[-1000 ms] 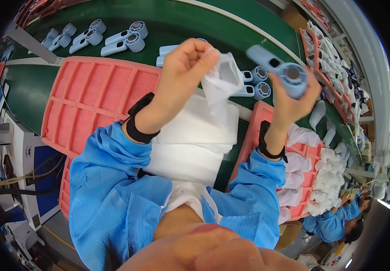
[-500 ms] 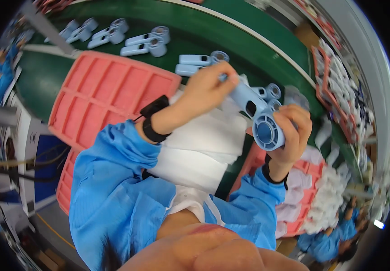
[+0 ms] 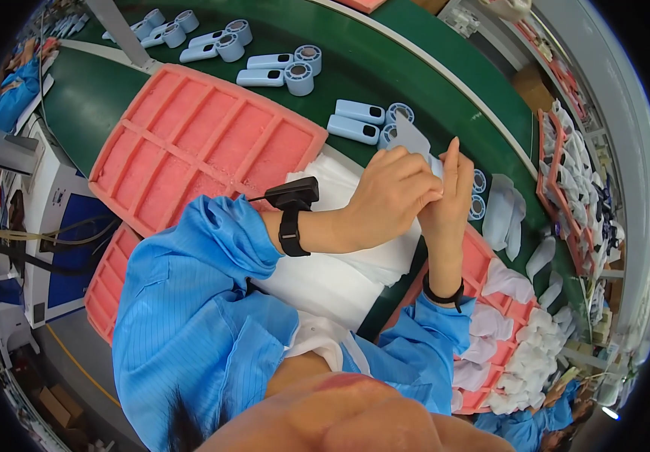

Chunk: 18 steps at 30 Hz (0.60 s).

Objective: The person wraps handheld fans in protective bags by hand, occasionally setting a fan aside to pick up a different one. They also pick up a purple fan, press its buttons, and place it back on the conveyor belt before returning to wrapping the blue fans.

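My left hand (image 3: 396,197) and my right hand (image 3: 448,202) meet above the green conveyor's near edge, both closed. A pale grey-white, sheet-like piece (image 3: 413,137) sticks out beyond the fingers. Whether a handheld fan is behind or inside it, my hands hide. The left fingers are curled in a pinch against the right hand, whose index finger points up. Just left of the piece lie two light blue handheld fans (image 3: 355,132); the round heads of two more (image 3: 478,194) show right of my right hand. Below my hands lies a stack of white sheets (image 3: 325,279).
A pink compartment tray (image 3: 204,143) stands at left, overlapping another. More blue fans (image 3: 276,71) lie in pairs along the green conveyor (image 3: 385,45). Pale wrapped pieces (image 3: 504,215) lie at right, beside a pink tray with white bundles (image 3: 528,369). Another person's blue sleeve (image 3: 528,429) shows lower right.
My hands have come together. The blue fan stretched between them earlier no longer shows, and a pale piece now sticks up there. The whole view has shifted.
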### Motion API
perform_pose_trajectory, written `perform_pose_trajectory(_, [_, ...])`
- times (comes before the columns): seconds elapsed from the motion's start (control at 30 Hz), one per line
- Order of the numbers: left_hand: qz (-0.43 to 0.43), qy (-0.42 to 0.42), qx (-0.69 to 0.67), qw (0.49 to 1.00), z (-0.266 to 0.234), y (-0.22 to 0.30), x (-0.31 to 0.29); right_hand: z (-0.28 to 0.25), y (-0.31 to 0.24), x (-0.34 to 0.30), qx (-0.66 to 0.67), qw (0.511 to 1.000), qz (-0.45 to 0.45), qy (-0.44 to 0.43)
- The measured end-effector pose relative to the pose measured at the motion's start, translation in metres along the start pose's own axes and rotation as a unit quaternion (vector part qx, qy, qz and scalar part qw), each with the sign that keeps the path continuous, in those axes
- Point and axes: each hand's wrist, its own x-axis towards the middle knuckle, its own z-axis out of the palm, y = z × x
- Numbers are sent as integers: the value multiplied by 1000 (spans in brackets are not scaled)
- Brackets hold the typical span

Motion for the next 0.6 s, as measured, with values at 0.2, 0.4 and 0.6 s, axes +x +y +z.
perform_pose_trajectory(0.2, [83, -12, -16, 996, 38, -15, -2, -8, 38, 2, 24, 998, 38, 32])
perform_pose_trajectory(0.4, [-96, -98, -19, 990, 56, -15, 19, -13, 48, -18, 217, 950, 225, 26])
perform_pose_trajectory(0.6, [-60, -136, -174, 973, 38, -29, 36, -39, 69, -14, 332, 936, 113, -9])
